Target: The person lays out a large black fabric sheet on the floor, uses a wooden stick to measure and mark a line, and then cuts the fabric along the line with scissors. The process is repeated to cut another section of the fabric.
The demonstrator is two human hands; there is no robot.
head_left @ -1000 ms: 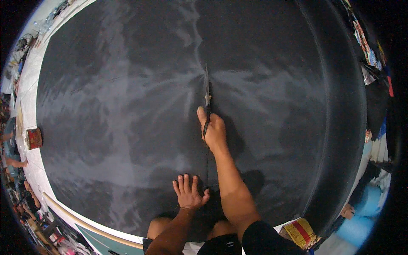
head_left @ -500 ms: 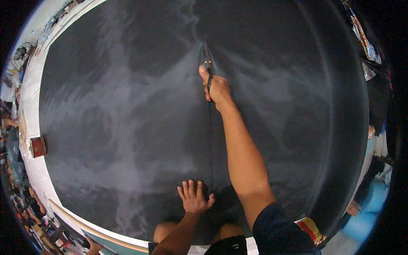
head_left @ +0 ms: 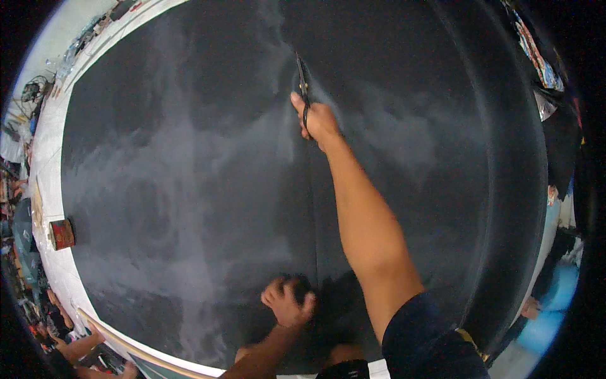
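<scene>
A broad dark sheet (head_left: 404, 208), fabric-like and shiny in streaks, covers most of the view. Far out over it, my right hand (head_left: 320, 123) is closed around the handles of a pair of scissors (head_left: 302, 79), whose blades point away from me at the sheet. A straight cut line (head_left: 314, 234) runs from the scissors back toward me, its edges lying side by side. Near my knees, my left hand (head_left: 290, 304) hovers at or just above the sheet beside that line. Its fingers are apart, bent and slightly blurred, and nothing shows in them.
A small red tin-like block (head_left: 62, 234) sits at the sheet's left edge on the pale surface. A long wooden strip (head_left: 136, 350) borders the lower left. Other people's arms (head_left: 85, 344) show there too. Blue bundles (head_left: 546, 316) lie at the right, and a rolled or folded band (head_left: 514, 189) of sheet runs along that side.
My right hand and the scissors have moved slightly farther away along the sheet. My left hand, flat before, has bent its fingers and seems to lift. A person's arm at lower left has come further in.
</scene>
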